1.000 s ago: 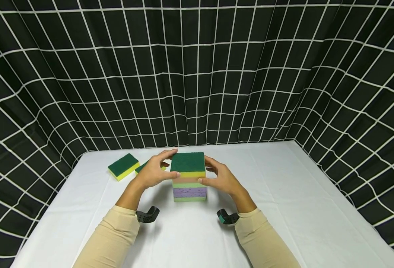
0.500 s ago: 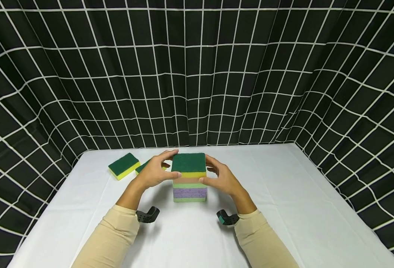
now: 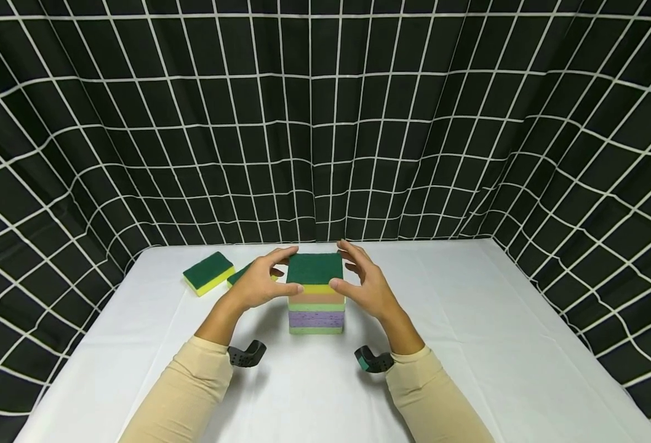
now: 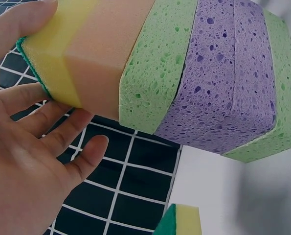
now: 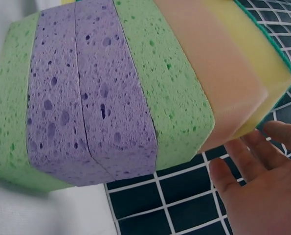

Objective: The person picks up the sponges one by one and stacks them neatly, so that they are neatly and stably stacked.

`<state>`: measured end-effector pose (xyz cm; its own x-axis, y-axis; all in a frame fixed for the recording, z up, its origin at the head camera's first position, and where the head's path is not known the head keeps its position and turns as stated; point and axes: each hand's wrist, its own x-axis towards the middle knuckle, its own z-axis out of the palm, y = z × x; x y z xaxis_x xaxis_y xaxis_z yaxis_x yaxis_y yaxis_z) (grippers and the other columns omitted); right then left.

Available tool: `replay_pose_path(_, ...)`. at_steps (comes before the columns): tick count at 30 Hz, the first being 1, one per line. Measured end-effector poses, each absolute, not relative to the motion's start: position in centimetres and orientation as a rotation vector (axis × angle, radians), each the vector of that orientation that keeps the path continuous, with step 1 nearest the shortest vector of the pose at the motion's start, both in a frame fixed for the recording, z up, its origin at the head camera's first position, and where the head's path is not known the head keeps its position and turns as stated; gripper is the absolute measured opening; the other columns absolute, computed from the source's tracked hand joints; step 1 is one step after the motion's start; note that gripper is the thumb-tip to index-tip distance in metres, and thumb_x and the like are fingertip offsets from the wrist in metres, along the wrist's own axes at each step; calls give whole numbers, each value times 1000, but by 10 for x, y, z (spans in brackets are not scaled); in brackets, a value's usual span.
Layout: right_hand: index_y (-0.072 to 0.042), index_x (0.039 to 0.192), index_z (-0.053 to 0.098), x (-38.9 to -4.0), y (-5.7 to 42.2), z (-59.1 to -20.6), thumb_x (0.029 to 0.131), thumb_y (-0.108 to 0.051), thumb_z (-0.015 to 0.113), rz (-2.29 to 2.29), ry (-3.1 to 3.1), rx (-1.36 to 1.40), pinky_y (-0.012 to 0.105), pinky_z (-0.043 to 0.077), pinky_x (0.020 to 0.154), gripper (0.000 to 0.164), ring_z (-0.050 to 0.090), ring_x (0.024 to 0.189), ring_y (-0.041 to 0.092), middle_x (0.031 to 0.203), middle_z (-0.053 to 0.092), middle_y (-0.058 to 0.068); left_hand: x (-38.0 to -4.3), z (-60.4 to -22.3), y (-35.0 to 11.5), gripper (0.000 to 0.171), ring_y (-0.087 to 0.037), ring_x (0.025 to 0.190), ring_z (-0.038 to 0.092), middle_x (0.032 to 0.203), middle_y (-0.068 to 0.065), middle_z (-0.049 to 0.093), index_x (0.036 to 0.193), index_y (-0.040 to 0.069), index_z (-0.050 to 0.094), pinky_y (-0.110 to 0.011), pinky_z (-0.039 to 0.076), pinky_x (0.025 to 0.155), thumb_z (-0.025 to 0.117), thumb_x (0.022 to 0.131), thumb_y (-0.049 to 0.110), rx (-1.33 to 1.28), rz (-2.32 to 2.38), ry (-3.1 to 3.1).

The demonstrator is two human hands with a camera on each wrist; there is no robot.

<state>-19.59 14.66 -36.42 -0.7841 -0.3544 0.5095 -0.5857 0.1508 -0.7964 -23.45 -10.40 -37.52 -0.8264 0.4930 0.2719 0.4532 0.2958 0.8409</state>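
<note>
A sponge stack (image 3: 317, 311) stands upright on the table. From the bottom it has a pale green sponge (image 4: 287, 73), two purple sponges (image 5: 89, 103), another pale green sponge (image 5: 167, 93) and a peach layer (image 4: 101, 58). On top lies a yellow scrub sponge (image 3: 315, 271) with its dark green pad up. My left hand (image 3: 259, 280) grips its left end, thumb at the front corner and index finger towards the back. At the right end, my right hand (image 3: 371, 284) is spread around the sponge; its thumb appears apart from it in the right wrist view.
Two more yellow-and-green scrub sponges lie left of the stack: one scrub sponge (image 3: 209, 273) in full view, the other scrub sponge (image 3: 239, 275) partly behind my left hand. A white cloth covers the table (image 3: 442, 344). Black grid curtains (image 3: 325, 123) enclose its back and sides.
My right hand has loosened and risen slightly, its fingers and thumb moving up from the side of the stack. My left hand stays at the top sponge; the stack stands as before.
</note>
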Motion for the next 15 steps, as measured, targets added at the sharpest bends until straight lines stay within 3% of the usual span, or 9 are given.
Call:
replay_pose_path(8, 4, 147, 31, -219, 146, -393, 85, 3, 69, 1661, -2238, 911, 54, 33, 103, 73, 41, 129, 37, 144, 38, 23, -233, -374, -105, 78, -29, 119, 47, 142, -11, 45, 146, 5, 41, -49, 40, 97, 80, 79, 15, 922, 1590, 2506)
replay_pose_path(15, -4, 146, 38, -222, 147, -400, 87, -13, 72, 1662, -2264, 874, 44, 40, 100, 69, 48, 121, 27, 139, 46, 14, -234, -377, -109, 80, -28, 118, 48, 141, -10, 46, 146, 7, 41, -52, 40, 95, 80, 78, 22, 955, 1610, 2514)
